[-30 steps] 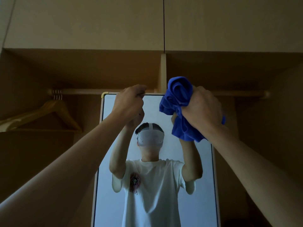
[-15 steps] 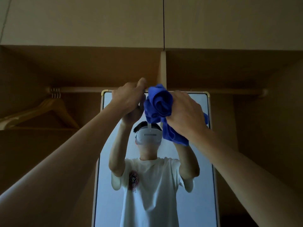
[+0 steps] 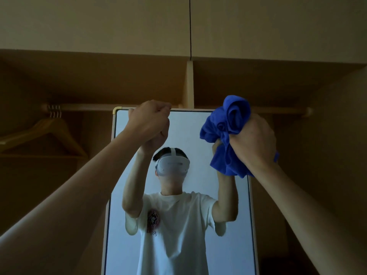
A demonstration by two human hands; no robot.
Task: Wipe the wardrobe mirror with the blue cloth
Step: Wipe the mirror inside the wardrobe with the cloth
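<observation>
- Blue cloth (image 3: 224, 135) is held bunched in the right hand (image 3: 253, 141), whose fingers are wrapped tightly round its middle; a wad stands above the fist and a loose tail hangs below it
- Soft, light and limp handling is expected of it, so it is best kept gathered in the palm, with a broad fold offered to the glass and the tail tucked in
- The left hand (image 3: 148, 121) is closed into a fist at the top edge of the wardrobe mirror (image 3: 186, 133), the fingers apparently hooked over the frame, though their tips are hidden
- The cloth is placed at the mirror's upper right corner, which is hidden by it, and it appears to be pressed on the glass, since it meets its own reflection
- The mirror is judged stiff, smooth and fragile, so it is better steadied by its frame than by the glass, and pressure should be kept moderate
- Behind it, a hanging rail (image 3: 89, 106) is seen, with wooden hangers (image 3: 49, 133) at the left and closed upper doors (image 3: 99, 22) above
</observation>
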